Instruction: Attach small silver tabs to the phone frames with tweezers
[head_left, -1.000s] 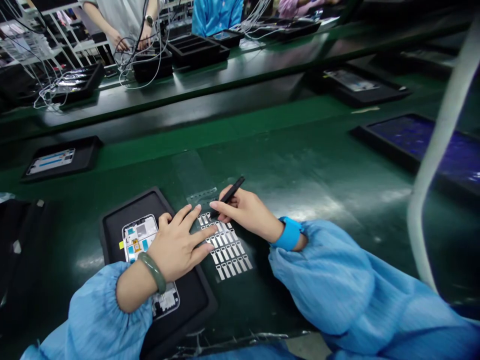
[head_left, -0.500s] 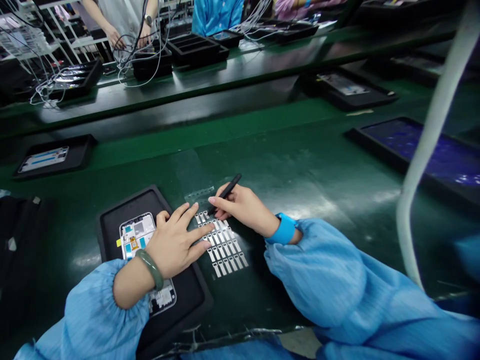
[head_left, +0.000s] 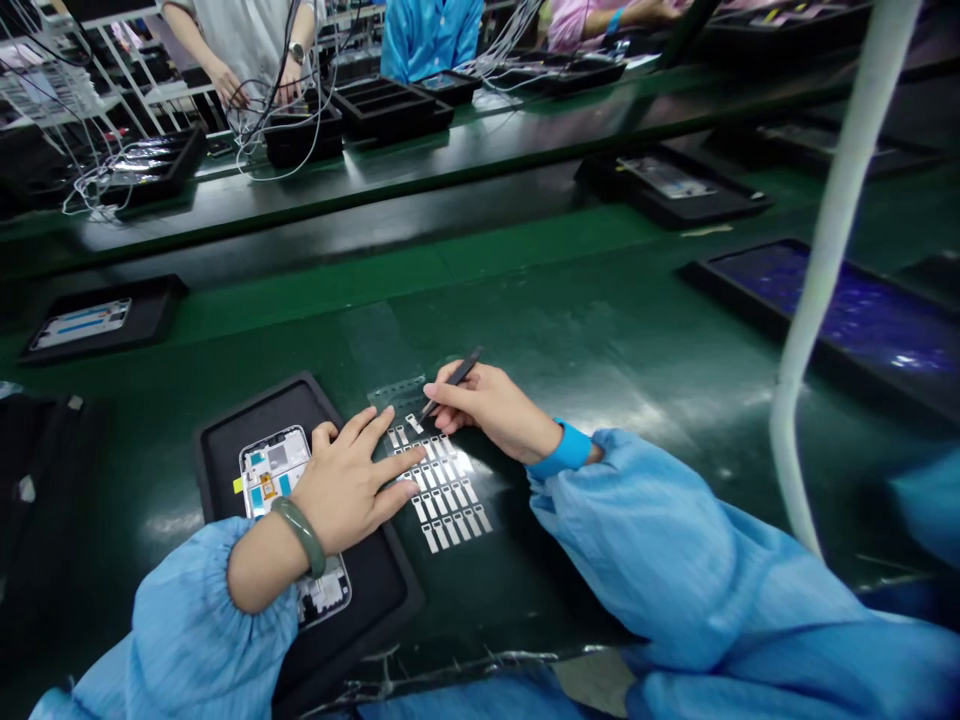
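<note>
Left hand (head_left: pixel 354 490): spread flat and grasping nothing, its fingertips over the left side of the label sheet; a green stone-like bangle (head_left: pixel 301 535) rings the wrist.
Right hand (head_left: pixel 487 405): pinches a slim black tweezer-like tool (head_left: pixel 466 367), tip beside one small silver tab (head_left: pixel 414 424) at the sheet's top row.
Label sheet: a clear sheet with rows of silver tabs (head_left: pixel 454 508) lies on the dark green glossy bench (head_left: pixel 585 320), between the hands and right of the near tray.
Near tray: a black shallow rectangular tray (head_left: pixel 397 570) holds a silver phone frame (head_left: pixel 274 455); the left hand and wrist hide the frame's middle.
In the way: a thick white hose-like cord (head_left: pixel 810 300) crosses before a black tray with shiny purple contents (head_left: pixel 892 305).
Farther trays: a black tray with a blue-striped frame (head_left: pixel 154 305) sits left, another black tray with a frame (head_left: pixel 712 200) right.
Across the bench: a co-worker's hands (head_left: pixel 229 85) are among tangled cables.
</note>
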